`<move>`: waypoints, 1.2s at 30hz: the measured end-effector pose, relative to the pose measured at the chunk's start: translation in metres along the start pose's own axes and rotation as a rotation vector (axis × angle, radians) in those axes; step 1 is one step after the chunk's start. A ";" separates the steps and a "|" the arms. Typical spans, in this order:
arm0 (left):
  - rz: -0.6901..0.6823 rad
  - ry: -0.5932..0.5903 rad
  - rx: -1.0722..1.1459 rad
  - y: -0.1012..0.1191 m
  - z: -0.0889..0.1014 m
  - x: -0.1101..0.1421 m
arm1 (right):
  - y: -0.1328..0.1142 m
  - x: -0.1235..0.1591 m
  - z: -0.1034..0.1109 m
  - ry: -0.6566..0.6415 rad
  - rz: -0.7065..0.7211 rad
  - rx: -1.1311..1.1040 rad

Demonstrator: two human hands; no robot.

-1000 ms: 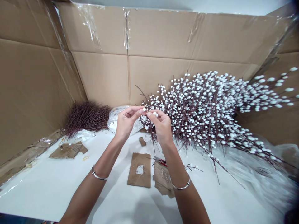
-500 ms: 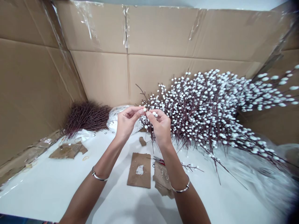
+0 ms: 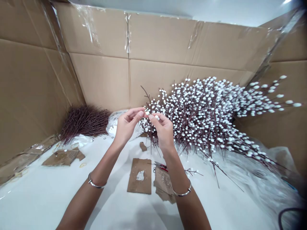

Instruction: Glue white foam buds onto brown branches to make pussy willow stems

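In front of the pile, my right hand (image 3: 163, 129) pinches a thin brown twig (image 3: 151, 135) between thumb and fingers, and a white berry (image 3: 157, 118) shows at its fingertips. Another white berry (image 3: 147, 113) sits between the two hands. My left hand (image 3: 128, 124) has thumb and forefinger closed together just beside that berry; whatever lies in the pinch is too small to make out. Behind my fingers, a large heap of white-berried branches (image 3: 206, 111) fills the right side. A clear plastic bag of white berries (image 3: 112, 126) lies behind my left hand.
Bare brown twigs (image 3: 83, 123) lie at the back left. Cardboard with a white smear (image 3: 132, 185), a torn cardboard piece (image 3: 163, 185) and red-handled scissors (image 3: 163, 167) lie below my hands. Crumpled clear plastic (image 3: 259, 182) covers the right. Cardboard walls (image 3: 100, 76) enclose the white table.
The view has shifted slightly. My left fingertips have drawn a little leftward from the berry between the hands. My right hand still pinches the twig.
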State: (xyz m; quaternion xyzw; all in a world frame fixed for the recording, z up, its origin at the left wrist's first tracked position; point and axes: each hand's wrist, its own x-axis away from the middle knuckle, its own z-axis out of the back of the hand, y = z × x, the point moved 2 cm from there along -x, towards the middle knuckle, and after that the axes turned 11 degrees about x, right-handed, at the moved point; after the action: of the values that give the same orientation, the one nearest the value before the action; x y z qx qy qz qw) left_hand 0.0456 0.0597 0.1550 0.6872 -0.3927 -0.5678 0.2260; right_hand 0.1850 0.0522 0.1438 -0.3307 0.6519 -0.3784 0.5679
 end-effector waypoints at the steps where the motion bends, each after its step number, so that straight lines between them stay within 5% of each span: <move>1: 0.027 -0.018 -0.003 0.003 0.002 -0.002 | 0.000 -0.001 0.001 0.007 -0.018 -0.021; 3: 0.098 -0.108 -0.032 0.007 0.007 -0.004 | -0.001 -0.003 0.002 0.004 -0.064 -0.086; 9: 0.410 -0.637 -0.089 0.004 0.008 0.000 | -0.005 -0.006 0.006 -0.119 -0.207 -0.279; 15: 0.467 -0.748 0.012 0.009 0.001 0.004 | -0.004 -0.005 0.010 -0.218 -0.235 -0.382; 23: 0.620 -0.789 0.116 -0.006 0.003 0.005 | -0.005 -0.008 0.017 -0.277 -0.189 -0.469; 30: 0.565 -0.531 0.106 -0.018 0.002 0.002 | -0.007 -0.014 0.027 0.080 0.023 -0.261; 36: 0.357 -0.379 -0.045 -0.024 -0.006 0.007 | -0.008 -0.010 0.025 0.201 0.083 -0.075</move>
State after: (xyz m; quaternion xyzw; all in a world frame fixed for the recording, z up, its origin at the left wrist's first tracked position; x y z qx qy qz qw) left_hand 0.0581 0.0672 0.1337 0.4830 -0.5304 -0.6463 0.2602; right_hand 0.2114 0.0534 0.1540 -0.2848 0.7324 -0.3612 0.5021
